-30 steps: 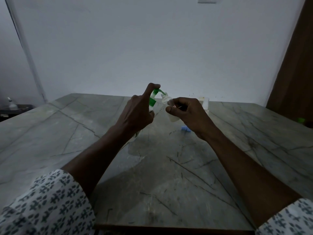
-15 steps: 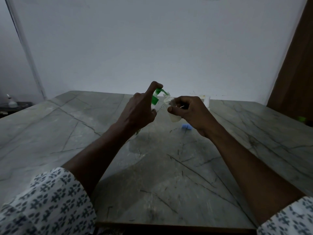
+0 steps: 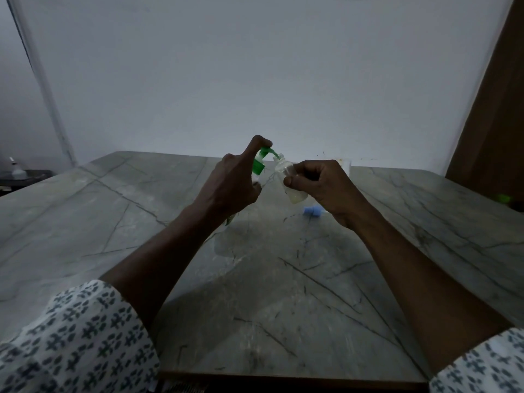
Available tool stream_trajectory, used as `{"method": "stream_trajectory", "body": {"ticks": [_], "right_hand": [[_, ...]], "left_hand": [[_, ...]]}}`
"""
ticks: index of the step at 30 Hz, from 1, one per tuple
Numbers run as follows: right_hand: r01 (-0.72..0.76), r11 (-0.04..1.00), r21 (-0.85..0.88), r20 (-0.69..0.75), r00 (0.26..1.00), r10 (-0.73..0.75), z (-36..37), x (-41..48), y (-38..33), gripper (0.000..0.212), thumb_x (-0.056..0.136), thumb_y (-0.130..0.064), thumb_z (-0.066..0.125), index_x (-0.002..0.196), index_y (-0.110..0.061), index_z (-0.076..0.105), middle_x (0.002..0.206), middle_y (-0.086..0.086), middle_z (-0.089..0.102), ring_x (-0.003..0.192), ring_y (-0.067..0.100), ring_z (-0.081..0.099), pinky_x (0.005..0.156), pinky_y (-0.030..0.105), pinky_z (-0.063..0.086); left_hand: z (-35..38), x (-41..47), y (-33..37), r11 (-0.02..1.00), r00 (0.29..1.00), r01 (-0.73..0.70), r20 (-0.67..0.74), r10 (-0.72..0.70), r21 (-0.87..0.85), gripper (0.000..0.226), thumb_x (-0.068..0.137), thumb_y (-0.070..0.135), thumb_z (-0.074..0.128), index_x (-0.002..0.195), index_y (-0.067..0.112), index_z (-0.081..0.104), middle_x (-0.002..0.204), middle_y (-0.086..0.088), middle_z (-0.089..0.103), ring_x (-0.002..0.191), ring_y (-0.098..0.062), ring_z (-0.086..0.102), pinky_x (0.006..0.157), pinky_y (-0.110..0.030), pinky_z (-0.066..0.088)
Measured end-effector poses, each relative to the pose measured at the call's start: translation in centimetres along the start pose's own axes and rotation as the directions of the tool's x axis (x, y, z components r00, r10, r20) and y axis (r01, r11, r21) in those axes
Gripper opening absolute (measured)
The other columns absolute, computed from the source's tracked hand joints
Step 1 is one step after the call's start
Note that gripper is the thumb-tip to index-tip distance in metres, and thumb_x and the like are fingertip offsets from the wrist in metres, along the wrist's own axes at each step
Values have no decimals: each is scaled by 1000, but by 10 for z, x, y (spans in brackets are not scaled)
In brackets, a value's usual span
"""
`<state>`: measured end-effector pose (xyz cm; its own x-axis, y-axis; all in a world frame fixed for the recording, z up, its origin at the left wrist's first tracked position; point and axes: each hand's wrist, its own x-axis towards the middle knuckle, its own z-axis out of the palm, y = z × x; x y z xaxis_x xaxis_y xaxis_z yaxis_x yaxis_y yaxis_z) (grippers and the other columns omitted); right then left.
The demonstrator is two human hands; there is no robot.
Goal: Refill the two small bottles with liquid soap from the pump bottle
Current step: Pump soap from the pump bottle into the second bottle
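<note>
The grey veined desk meets a white wall at twelve o'clock, and a brown wooden panel stands at two o'clock.

One head-worn, wide-angle view.
Looks forward and down over the counter toward the wall, left hand and right hand near, centred.

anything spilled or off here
Nothing stands out. The right hand holds the small bottle tilted, its mouth at the green spout of the pump bottle, which the left hand grips. No soap shows on the table in this dim view. A blue cap lies loose behind the right hand, as expected with the bottle open.
</note>
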<state>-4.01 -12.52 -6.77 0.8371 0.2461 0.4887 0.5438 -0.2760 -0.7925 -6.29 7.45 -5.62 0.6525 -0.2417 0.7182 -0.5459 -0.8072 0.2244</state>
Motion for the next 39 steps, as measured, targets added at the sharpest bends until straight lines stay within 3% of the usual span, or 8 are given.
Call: {"method": "stream_trajectory", "body": {"ticks": [7, 11, 15, 21, 32, 37, 39], "right_hand": [[-9, 999, 54, 14, 1000, 9, -1, 2, 2, 20, 84, -13, 74, 105, -14, 72, 93, 1, 74, 81, 10, 69, 79, 22, 57], [-26, 999, 47, 34, 999, 25, 0, 2, 5, 22, 85, -13, 72, 107, -9, 72, 96, 5, 74, 81, 8, 70, 77, 18, 57], [-33, 999, 30, 58, 998, 31, 2, 3, 7, 16, 87, -14, 70, 103, -13, 71, 90, -5, 72, 73, -4, 68, 68, 10, 53], [-56, 993, 105, 52, 997, 50, 0, 4, 10, 17, 87, -15, 71, 104, -11, 72, 98, 4, 75, 92, 21, 73, 85, 28, 58], [-45, 997, 66, 76, 996, 40, 3, 3, 10, 24, 87, -17, 70, 109, -7, 72, 102, 9, 75, 96, 25, 71, 87, 31, 58], [-41, 997, 68, 55, 998, 37, 0, 3, 12, 23, 88, -17, 70, 109, -7, 71, 103, 6, 74, 96, 20, 71, 85, 26, 58], [-38, 998, 59, 54, 998, 34, -1, 4, 12, 20, 88, -17, 70, 106, -9, 72, 100, 3, 74, 92, 15, 71, 84, 24, 58]], "left_hand": [[0, 0, 1, 1000, 1000, 16, 13, -16, 5, 65, 74, 5, 68, 130, 22, 40, 77, 0, 60, 50, -9, 50, 50, -25, 46], [0, 0, 2, 1000, 999, 27, 24, -27, -6, 60, 75, 4, 69, 126, 21, 41, 94, -7, 68, 51, -8, 51, 49, -22, 46], [1, 0, 3, 1000, 1000, 25, 17, -25, 1, 59, 76, 4, 69, 126, 21, 42, 99, -11, 70, 53, -7, 50, 54, -26, 49], [3, 2, 1, 999, 999, 17, 29, -18, 47, 68, 73, 5, 67, 130, 26, 36, 75, -4, 62, 49, -11, 50, 51, -34, 52], [1, 0, 3, 999, 998, 42, 37, -43, 18, 61, 76, 3, 70, 125, 21, 39, 100, -15, 69, 52, -8, 49, 51, -27, 50], [3, 0, 3, 998, 999, 34, 30, -36, 45, 68, 74, 5, 69, 130, 27, 37, 82, -7, 66, 51, -10, 49, 56, -33, 53], [3, 1, 3, 998, 999, 31, 36, -33, 49, 69, 74, 5, 69, 130, 27, 36, 77, -3, 62, 50, -9, 48, 52, -29, 49]]}}
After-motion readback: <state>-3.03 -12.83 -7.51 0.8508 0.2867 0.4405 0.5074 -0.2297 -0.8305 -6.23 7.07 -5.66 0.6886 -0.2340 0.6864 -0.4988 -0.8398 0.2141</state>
